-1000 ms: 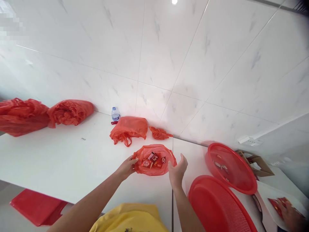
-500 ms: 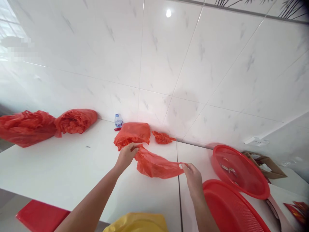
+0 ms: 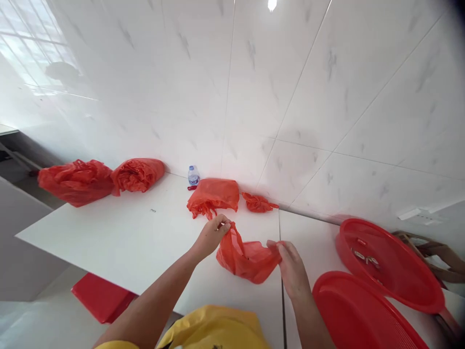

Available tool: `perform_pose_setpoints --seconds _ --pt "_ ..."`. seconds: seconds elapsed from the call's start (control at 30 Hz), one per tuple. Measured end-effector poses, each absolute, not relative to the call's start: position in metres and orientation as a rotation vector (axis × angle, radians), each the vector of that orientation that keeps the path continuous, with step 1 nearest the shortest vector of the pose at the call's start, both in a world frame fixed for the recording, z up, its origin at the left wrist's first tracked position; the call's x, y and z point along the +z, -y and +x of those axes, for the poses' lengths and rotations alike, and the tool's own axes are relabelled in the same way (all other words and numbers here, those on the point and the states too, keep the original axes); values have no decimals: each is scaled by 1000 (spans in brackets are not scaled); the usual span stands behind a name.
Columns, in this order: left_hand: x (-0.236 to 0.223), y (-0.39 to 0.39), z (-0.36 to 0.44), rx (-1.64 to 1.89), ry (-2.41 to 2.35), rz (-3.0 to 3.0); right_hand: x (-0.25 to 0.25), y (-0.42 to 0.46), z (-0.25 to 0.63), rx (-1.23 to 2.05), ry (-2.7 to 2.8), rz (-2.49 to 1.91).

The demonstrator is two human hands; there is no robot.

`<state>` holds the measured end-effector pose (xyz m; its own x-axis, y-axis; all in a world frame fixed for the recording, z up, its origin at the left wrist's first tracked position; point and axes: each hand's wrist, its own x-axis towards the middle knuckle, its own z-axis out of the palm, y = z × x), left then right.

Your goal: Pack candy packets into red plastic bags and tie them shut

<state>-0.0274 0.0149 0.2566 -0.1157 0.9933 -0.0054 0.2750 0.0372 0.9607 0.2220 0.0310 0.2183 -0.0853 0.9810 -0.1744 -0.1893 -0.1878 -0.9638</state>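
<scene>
A thin red plastic bag (image 3: 250,264) hangs between my two hands just over the white table (image 3: 174,242). My left hand (image 3: 214,233) pinches its left upper edge, pulled up into a handle-like strip. At the opposite end, my right hand (image 3: 290,264) has fingers closed on the bag's right edge. The bag's mouth sags between them, and its contents are hidden by the plastic. Behind the bag lie a bulging red bag (image 3: 216,194) and a small knotted red bag (image 3: 258,202).
Two more full red bags, a bunched one (image 3: 78,182) and a rolled one (image 3: 140,174), lie back left. A small water bottle (image 3: 193,175) stands by the wall. Two red basins, the far one (image 3: 392,264) with small packets and the near one (image 3: 359,310), occupy the right. Below left is a red stool (image 3: 101,295).
Wide open with small red packets showing inside a second ago, the bag is now lifted and drawn up by its edges. My right hand went from open beside it to gripping it.
</scene>
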Motion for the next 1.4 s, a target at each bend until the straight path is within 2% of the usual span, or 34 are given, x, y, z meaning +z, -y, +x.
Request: perform_pose_setpoints --seconds 0.13,0.33,0.53,0.6,0.77,1.0,1.27,1.4 --pt "267 -14 -29 1133 -1446 1461 221 -41 200 1579 958 -985" --pt "240 -16 -23 953 -1548 1583 189 -58 183 1585 918 -1246" --pt "230 -10 -10 844 -1171 1444 192 -38 170 1981 1492 -1033" --pt "228 -9 -7 822 -1130 1410 189 -34 165 1963 1561 -1087" --pt "212 -5 -5 897 -1391 1505 174 -34 161 1811 1412 -1306" --pt "191 3 3 819 -1304 1753 162 -26 155 1825 1192 -1273" --pt "172 -2 -14 872 -1558 1495 166 -38 174 1861 1364 -1147" --pt "171 -6 -13 820 -1532 1496 170 -37 179 1794 1528 -1074"
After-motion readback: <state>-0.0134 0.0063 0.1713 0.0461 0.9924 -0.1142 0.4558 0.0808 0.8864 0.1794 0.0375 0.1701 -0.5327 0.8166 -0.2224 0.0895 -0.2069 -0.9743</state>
